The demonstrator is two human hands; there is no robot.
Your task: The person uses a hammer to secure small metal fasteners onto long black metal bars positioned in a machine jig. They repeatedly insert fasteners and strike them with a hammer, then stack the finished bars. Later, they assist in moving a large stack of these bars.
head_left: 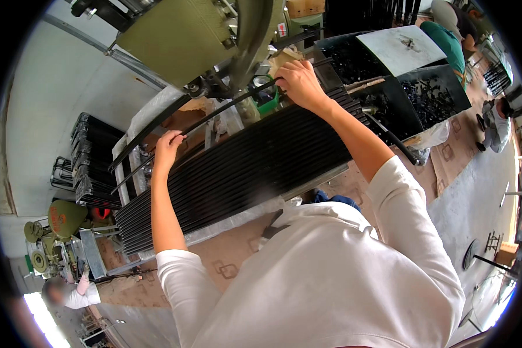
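A long thin black metal bar (228,105) runs slantwise under the green machine's head (182,43), and both my hands are closed on it. My left hand (168,148) pinches it toward its left end. Farther right, my right hand (301,84) grips it with bent fingers near the machine's base. Just in front of me, many similar black bars (243,159) lie side by side in a wide flat row. My forearms reach over that row. The fingertips of my right hand are partly hidden.
Black trays (435,95) of small dark parts stand at the right, a grey board (401,49) over one. A green container (268,103) sits behind the bars. Stacked black frames (90,159) are at the left. Other people (496,124) are at the right and lower left.
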